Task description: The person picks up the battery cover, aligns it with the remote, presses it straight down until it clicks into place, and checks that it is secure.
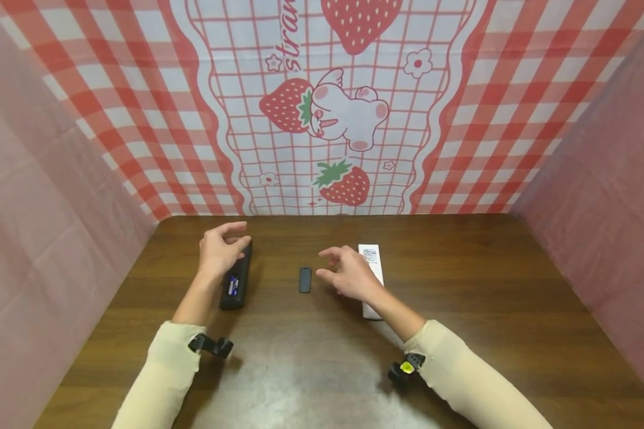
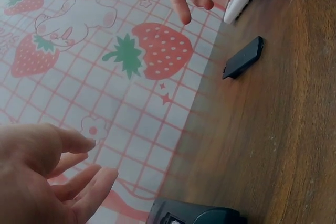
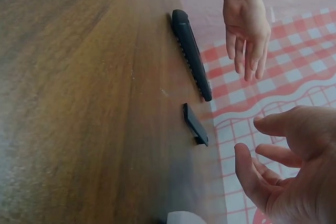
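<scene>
A black remote control (image 1: pixel 242 283) lies back side up on the left of the table, with batteries (image 1: pixel 233 285) showing in its uncovered compartment. My left hand (image 1: pixel 216 253) hovers over its far end, fingers loosely bent and holding nothing. Between the hands lies a small dark battery cover (image 1: pixel 305 280), touched by neither. To its right is my right hand (image 1: pixel 351 275), raised above the table with relaxed, parted fingers and nothing in them. Partly hidden under that hand and wrist, a white remote control (image 1: pixel 372 256) with a printed label rests on the table.
The brown wooden table (image 1: pixel 300 369) ends at a strawberry-patterned cloth (image 1: pixel 322 179) hanging behind it. Pink cloth (image 1: pixel 48 196) hangs at both sides. Black wrist cameras (image 1: pixel 211 345) sit on both sleeves, low over the table.
</scene>
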A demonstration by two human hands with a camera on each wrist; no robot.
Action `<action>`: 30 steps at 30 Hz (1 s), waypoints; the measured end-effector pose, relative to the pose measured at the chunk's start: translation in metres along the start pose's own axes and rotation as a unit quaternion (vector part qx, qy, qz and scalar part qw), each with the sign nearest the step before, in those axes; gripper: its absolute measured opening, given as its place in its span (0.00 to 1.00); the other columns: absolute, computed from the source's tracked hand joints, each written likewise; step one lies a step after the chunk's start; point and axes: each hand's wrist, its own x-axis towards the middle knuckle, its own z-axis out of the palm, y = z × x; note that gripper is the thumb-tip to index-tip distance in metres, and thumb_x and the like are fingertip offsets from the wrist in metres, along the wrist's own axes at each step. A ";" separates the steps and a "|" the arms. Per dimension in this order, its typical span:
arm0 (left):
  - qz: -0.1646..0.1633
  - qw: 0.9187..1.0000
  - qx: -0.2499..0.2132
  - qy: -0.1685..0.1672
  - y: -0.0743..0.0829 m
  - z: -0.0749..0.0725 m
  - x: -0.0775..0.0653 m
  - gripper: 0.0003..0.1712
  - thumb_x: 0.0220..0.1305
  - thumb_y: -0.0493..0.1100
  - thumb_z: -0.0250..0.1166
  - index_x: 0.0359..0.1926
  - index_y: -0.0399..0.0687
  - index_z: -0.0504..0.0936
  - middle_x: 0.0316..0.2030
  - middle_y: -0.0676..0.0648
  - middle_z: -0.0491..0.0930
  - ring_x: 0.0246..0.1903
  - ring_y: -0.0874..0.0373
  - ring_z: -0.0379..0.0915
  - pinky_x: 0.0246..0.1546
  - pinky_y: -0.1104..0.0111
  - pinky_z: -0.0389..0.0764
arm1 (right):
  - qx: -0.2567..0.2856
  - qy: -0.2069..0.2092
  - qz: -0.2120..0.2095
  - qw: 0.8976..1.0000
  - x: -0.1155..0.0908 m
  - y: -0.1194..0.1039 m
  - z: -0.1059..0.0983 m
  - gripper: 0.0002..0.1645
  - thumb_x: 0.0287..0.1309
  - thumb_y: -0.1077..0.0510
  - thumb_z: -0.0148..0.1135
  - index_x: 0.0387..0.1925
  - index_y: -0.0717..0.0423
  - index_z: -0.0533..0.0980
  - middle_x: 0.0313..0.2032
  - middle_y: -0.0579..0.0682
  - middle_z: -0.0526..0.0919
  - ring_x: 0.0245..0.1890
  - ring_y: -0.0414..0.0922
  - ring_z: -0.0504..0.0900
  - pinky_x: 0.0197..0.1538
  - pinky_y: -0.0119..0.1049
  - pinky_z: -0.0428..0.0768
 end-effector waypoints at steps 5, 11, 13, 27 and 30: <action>0.014 1.000 0.015 0.009 -0.002 -0.002 0.002 0.23 0.76 0.37 0.73 0.69 0.40 0.87 0.64 0.32 0.89 0.37 0.70 0.87 0.33 0.83 0.88 | -0.020 0.009 -0.036 0.999 0.015 0.021 0.008 0.27 0.73 0.50 0.77 0.67 0.56 0.85 0.52 0.59 0.86 0.21 0.42 0.86 0.34 0.35 0.88; 0.017 1.000 0.021 0.012 -0.001 -0.004 0.006 0.23 0.76 0.38 0.73 0.69 0.40 0.87 0.62 0.31 0.89 0.31 0.67 0.89 0.29 0.83 0.86 | -0.060 0.014 -0.042 0.997 0.056 0.075 0.029 0.28 0.70 0.39 0.77 0.67 0.40 0.85 0.51 0.48 0.86 0.22 0.38 0.88 0.48 0.38 0.88; 0.018 1.000 0.022 0.013 -0.002 -0.005 0.007 0.23 0.76 0.38 0.73 0.69 0.40 0.87 0.62 0.30 0.89 0.31 0.65 0.89 0.29 0.83 0.86 | -0.066 0.012 -0.035 0.997 0.062 0.079 0.032 0.29 0.70 0.38 0.78 0.67 0.38 0.85 0.51 0.46 0.86 0.22 0.37 0.88 0.51 0.40 0.88; 0.027 0.999 0.036 0.029 -0.010 -0.005 0.015 0.23 0.75 0.38 0.73 0.68 0.39 0.88 0.60 0.31 0.91 0.30 0.64 0.88 0.27 0.84 0.84 | -0.059 0.006 -0.025 0.998 0.063 0.055 0.029 0.29 0.72 0.44 0.77 0.69 0.47 0.84 0.54 0.54 0.86 0.18 0.39 0.87 0.52 0.40 0.89; 0.026 0.998 0.043 0.031 -0.011 -0.005 0.015 0.23 0.75 0.38 0.73 0.68 0.40 0.87 0.60 0.32 0.91 0.33 0.64 0.89 0.28 0.84 0.84 | -0.068 -0.003 -0.012 0.998 0.064 0.052 0.029 0.31 0.73 0.42 0.76 0.71 0.47 0.83 0.55 0.53 0.86 0.19 0.39 0.88 0.52 0.40 0.89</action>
